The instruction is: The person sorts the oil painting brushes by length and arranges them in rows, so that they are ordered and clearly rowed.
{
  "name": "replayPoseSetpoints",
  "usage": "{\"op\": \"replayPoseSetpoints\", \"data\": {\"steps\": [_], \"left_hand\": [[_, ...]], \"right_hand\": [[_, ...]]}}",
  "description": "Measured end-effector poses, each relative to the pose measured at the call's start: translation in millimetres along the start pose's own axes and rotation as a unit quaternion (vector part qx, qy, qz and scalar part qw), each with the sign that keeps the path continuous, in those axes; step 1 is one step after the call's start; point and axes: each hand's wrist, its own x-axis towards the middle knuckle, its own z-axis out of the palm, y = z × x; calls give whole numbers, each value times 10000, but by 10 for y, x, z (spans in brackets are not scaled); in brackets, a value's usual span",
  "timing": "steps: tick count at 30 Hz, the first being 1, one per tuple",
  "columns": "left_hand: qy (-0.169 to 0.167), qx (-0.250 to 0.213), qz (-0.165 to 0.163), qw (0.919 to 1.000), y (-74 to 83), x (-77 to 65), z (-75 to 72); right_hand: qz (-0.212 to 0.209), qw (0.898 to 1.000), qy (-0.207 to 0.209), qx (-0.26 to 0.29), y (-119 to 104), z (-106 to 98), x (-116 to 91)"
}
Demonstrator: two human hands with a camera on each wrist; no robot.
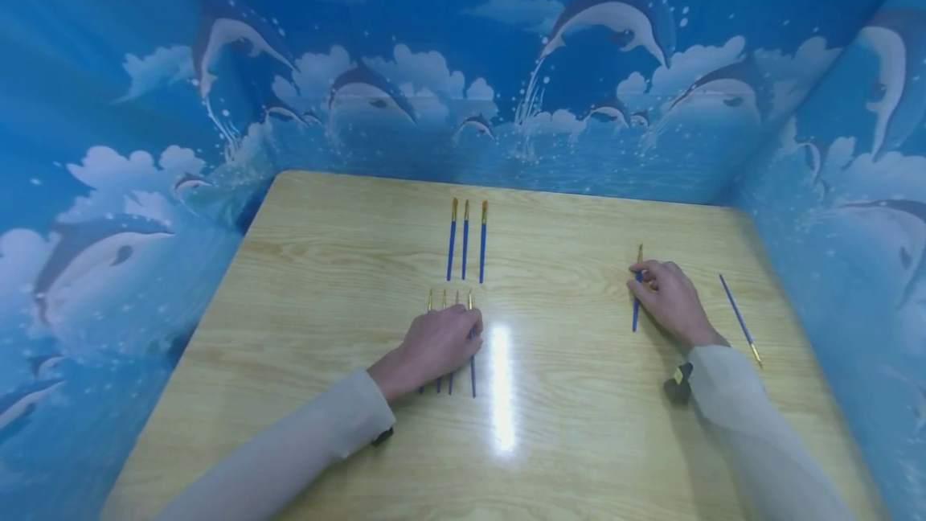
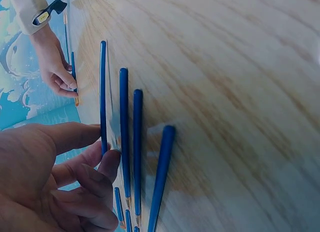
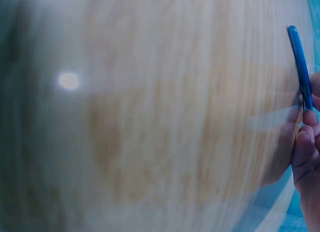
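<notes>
My left hand (image 1: 441, 340) pinches the blue handle of a paintbrush (image 2: 103, 92) between thumb and fingers, low over the table. This is the rightmost brush of a front row, its tip pointing to the back. Beside it lie three more paintbrushes (image 2: 138, 152), partly covered by the hand in the head view. Over at the right, my right hand (image 1: 673, 304) holds another blue paintbrush (image 1: 636, 316) with thumb and fingers, tip pointing away. The right wrist view shows that blue handle (image 3: 300, 67) at its right edge, fingertips around it.
Three thicker paintbrushes (image 1: 465, 244) lie side by side behind the front row. A lone paintbrush (image 1: 738, 316) lies slanted right of my right hand, tip towards the near side. The wood-grain table (image 1: 325, 264) is bordered by blue dolphin-print sheets (image 1: 434, 135) at the back and sides.
</notes>
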Motion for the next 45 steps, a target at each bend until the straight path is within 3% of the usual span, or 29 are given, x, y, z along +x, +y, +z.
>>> {"op": "replayPoseSetpoints", "data": {"steps": [13, 34, 40, 45], "left_hand": [[52, 155, 200, 9997, -25, -49, -11], [143, 477, 198, 9986, -24, -48, 11], [228, 441, 204, 9986, -112, -40, -47], [255, 135, -89, 9995, -275, -89, -122]], "right_hand": [[0, 10000, -17, -3, -14, -17, -6], [-67, 10000, 51, -16, -7, -30, 6], [-27, 10000, 20, -12, -9, -30, 8], [-39, 10000, 20, -25, -19, -29, 4]]}}
